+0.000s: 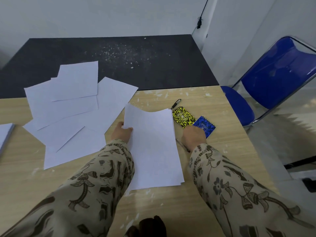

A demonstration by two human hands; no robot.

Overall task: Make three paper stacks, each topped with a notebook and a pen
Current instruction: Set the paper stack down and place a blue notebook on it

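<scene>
Nearest the camera, two sleeves [102, 177] printed with dark flowers reach out over a pale wood-grain table [171, 211] flecked with white chips. The left hand [122, 132] pinches the left edge of a paper stack [153, 147] near its far corner, thumb lying on the top sheet and the other fingers hidden beneath. That corner curls up off the table, while the near end of the stack lies flat between the two forearms.

Just right of that grip, across the width of the stack, a pen [183, 145] lies on the table beside the stack's right edge, its near end under the right wrist. The right hand [194, 134] rests over the near left corner of a blue notebook [205, 126]. Only the back of the hand shows, so I cannot tell whether the fingers have closed on the cover or merely touch it. The blue speckled cover carries a small printed label, too small to read.

Touching the blue notebook on its far left side is a yellow notebook [183, 117], speckled black, with a similar unreadable label. Just beyond its far edge lies a second pen [176, 103], dark with a pale band.

Left of the left hand, loose sheets [68, 108] overlap in a fan, and another pile of paper [5, 134] shows at the picture's left edge. Beyond everything lies a black tabletop [119, 62] dusted with white crumbs. A blue folding chair [273, 74] stands well to the right of the right hand.
</scene>
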